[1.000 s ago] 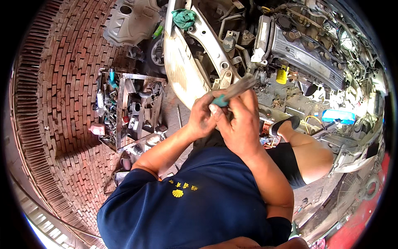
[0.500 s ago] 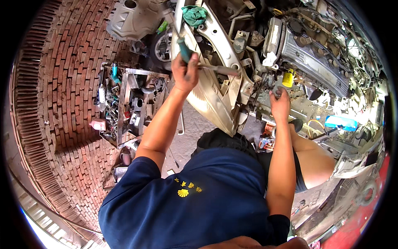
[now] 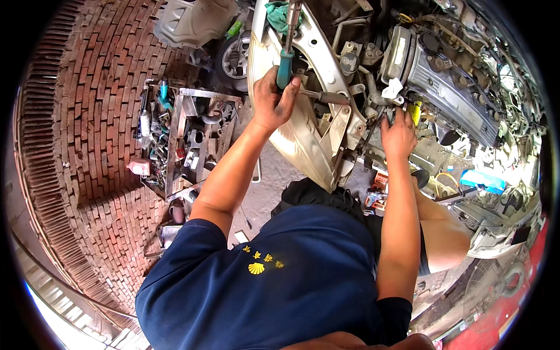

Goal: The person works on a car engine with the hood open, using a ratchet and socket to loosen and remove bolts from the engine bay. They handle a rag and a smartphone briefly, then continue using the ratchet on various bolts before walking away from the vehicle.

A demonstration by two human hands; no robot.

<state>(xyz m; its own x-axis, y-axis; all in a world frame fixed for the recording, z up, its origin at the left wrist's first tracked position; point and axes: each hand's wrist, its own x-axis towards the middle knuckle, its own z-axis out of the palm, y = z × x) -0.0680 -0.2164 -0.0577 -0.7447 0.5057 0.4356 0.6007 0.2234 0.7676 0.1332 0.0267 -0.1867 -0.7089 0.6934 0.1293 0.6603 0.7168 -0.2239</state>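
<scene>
My left hand (image 3: 273, 105) is closed round a screwdriver (image 3: 284, 69) with a teal handle, its long metal shaft pointing away from me. From the same hand a second tool (image 3: 331, 97) sticks out to the right, with a thin metal shaft and a thicker dull brown end; its kind is unclear. Both are over a cream car body panel (image 3: 294, 140). My right hand (image 3: 399, 139) reaches into the engine bay, fingers bent together beside a yellow piece (image 3: 415, 112) and a crumpled white scrap (image 3: 392, 89). What its fingertips hold or touch is hidden.
The grey engine cover (image 3: 449, 81) lies to the far right. A green rag (image 3: 277, 17) rests on the panel. At left, a metal rack (image 3: 175, 140) full of tools and parts stands by a brick wall (image 3: 111, 128). A blue item (image 3: 483, 181) lies at right.
The teal-handled screwdriver has swung more upright, its shaft now sharp in view, and my left hand has shifted right. My right hand has moved farther forward, partly covering the yellow piece.
</scene>
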